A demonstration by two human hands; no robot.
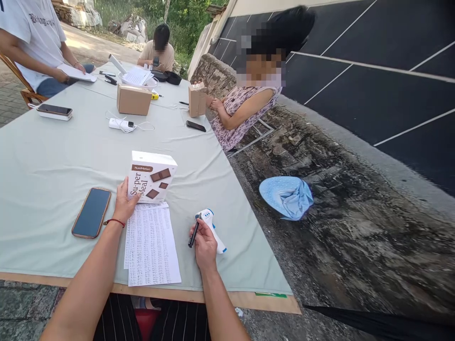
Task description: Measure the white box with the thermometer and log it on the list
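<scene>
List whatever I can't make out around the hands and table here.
- Writing on the papers: head view, too small to read.
- Back of the white box: head view, hidden by its own front.
- Part of the thermometer: head view, covered by the right hand.
- Head of the person in white: head view, cut off by the top edge.

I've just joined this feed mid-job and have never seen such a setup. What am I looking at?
No machine here: these are a person's bare hands, filmed by one camera worn on the head, looking forward and down. The left hand grips a white Su-per Meal box at the far end of some sheets on a cloth-covered table. The right hand holds a black pen; a white-and-blue handheld device lies partly behind it. Left of the left hand lies a phone. Farther off are a cardboard box and three other people.
</scene>
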